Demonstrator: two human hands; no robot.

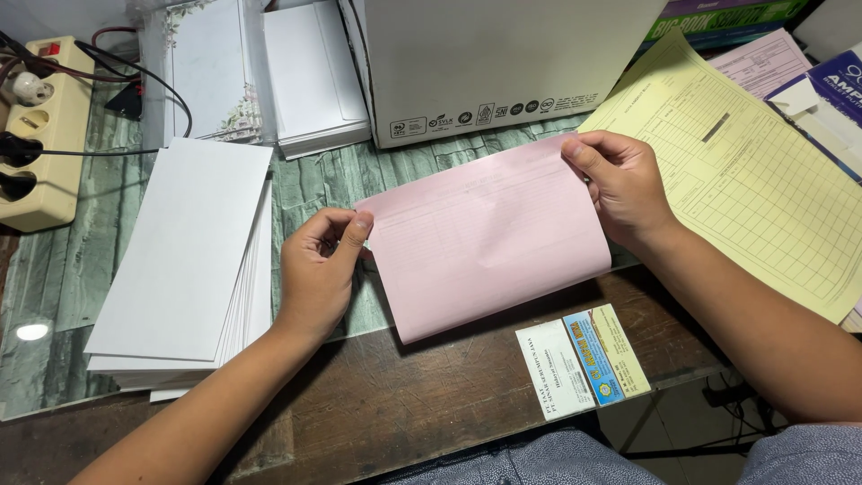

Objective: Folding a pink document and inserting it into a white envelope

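A folded pink paper sheet (pixel 489 238) lies tilted over the green patterned mat and the wooden desk edge, held at both ends. My left hand (pixel 316 269) pinches its left edge with thumb and fingers. My right hand (pixel 621 187) grips its upper right corner. The sheet shows faint printed lines through its back. Both forearms reach in from the bottom of the view.
A stack of white envelopes (pixel 189 260) sits left of my left hand. More white envelopes (pixel 314 76) and a white cardboard box (pixel 503 63) stand behind. Yellow form sheets (pixel 763 180) lie right. Small cards (pixel 584 359) rest on the desk edge. A power strip (pixel 40 135) is far left.
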